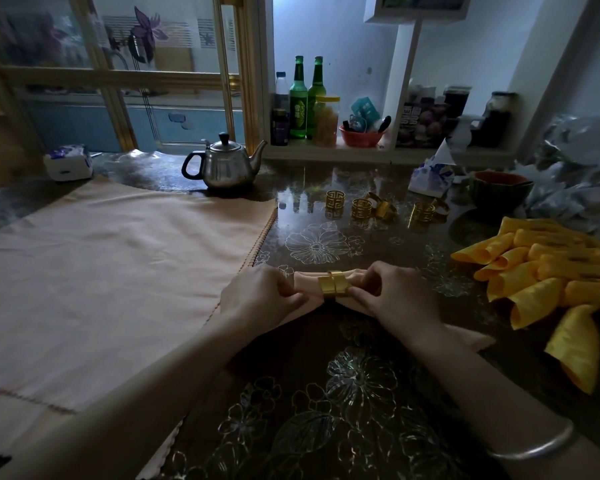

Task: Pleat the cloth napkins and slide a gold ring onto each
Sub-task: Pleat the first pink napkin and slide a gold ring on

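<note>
A folded peach napkin lies across the dark floral table in front of me, with a gold ring around its middle. My left hand pinches the napkin just left of the ring. My right hand pinches the cloth at the ring's right edge. Flat peach napkins are spread out on the left. Several loose gold rings stand farther back on the table. Yellow napkins with rings on them are piled at the right.
A steel teapot stands behind the flat cloths. A dark bowl and tissue packs sit at the back right. Green bottles and jars fill the shelf behind. A tissue pack lies far left.
</note>
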Demonstrator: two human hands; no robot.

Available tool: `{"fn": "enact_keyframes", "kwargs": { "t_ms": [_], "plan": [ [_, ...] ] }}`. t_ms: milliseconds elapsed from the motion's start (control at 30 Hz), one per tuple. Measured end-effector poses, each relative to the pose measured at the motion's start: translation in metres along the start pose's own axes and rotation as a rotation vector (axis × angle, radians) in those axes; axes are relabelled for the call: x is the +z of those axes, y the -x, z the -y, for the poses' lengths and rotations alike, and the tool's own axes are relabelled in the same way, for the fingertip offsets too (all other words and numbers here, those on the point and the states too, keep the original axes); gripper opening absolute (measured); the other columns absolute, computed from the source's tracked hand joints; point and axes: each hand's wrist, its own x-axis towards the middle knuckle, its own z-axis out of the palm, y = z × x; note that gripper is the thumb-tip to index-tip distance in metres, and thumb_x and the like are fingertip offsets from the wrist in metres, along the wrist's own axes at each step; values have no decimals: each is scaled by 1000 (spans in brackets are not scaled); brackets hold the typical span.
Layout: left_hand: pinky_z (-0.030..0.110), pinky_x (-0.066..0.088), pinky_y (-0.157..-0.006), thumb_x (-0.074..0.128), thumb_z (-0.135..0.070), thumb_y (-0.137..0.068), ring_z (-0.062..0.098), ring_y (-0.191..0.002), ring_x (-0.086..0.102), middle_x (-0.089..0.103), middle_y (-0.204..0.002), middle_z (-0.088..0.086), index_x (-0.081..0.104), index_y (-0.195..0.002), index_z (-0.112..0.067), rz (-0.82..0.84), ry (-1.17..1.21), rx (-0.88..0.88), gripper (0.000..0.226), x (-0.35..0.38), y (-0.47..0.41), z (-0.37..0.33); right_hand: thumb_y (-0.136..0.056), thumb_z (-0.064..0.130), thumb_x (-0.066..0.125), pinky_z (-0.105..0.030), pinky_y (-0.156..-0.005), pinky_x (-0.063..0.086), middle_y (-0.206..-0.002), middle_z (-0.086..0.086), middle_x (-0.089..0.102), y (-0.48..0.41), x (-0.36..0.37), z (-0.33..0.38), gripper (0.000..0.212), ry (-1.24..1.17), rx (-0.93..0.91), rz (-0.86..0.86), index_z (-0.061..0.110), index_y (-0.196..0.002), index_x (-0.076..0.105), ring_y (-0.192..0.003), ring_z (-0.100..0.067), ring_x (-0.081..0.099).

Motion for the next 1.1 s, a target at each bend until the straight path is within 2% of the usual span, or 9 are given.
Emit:
{"fn": "enact_keyframes", "kwargs": {
  "t_ms": [167,267,400,600,667,733,867,967,1100],
  "plan": [
    [26,41,-60,69,-53,-80,13,-76,60,61,-70,-11,77,-83,-32,-8,27,-24,23,6,6,-12,-83,50,69,-23,-60,36,-95,7,72,1,0,5,24,27,35,86,32,-98,73,-86,-13,64],
    [28,50,-61,69,-52,-79,12,-72,63,65,-70,-10,78,-83,-32,5,117,-65,22,14,6,-20,-84,47,69,-24,-55,30,-91,4,72,1,2,6,19,27,81,92,29,-90,72,-80,-13,62],
    [34,57,-70,69,-56,-77,14,-76,67,72,-78,-9,78,-86,-33,-7,229,-113,26,23,6,-23,-84,47,68,-24,-62,37,-86,4,72,4,5,6,20,44,81,67,27,-84,72,-79,-14,64],
    [26,43,-59,60,-58,-85,13,-70,61,69,-75,-5,77,-82,-25,-62,52,19,37,13,8,-24,-84,48,67,-27,-65,48,-88,5,71,5,5,3,21,38,92,77,28,-90,72,-81,-15,65],
    [28,45,-66,61,-50,-88,16,-78,64,71,-82,-2,71,-92,-22,-127,105,0,30,8,5,-22,-83,46,69,-28,-67,48,-93,4,71,4,4,1,24,10,106,66,30,-100,67,-84,-16,65],
    [28,41,-70,65,-43,-88,17,-88,63,70,-93,-1,58,-104,-20,-180,160,-21,29,6,2,-21,-79,45,73,-32,-71,52,-98,1,68,3,2,0,40,-26,121,33,25,-109,56,-89,-20,65],
    [28,41,-76,60,-28,-91,20,-95,59,66,-104,3,51,-117,-15,-112,161,-19,31,11,2,-24,-79,37,76,-37,-79,53,-109,-5,62,0,-4,-5,59,-53,91,-2,21,-124,42,-97,-23,63],
    [45,53,-80,50,-13,-90,32,-90,64,67,-100,13,46,-122,-11,12,240,-65,32,11,-1,-29,-80,31,76,-37,-81,53,-111,-5,63,-5,-7,-7,47,8,85,32,23,-119,50,-99,-22,61],
    [39,50,-84,53,-20,-92,30,-98,61,64,-111,12,43,-127,-13,89,199,-81,38,12,-2,-37,-84,30,71,-37,-86,52,-117,-4,64,-6,-6,-8,51,56,108,59,28,-130,48,-105,-23,61]
  ]
}}
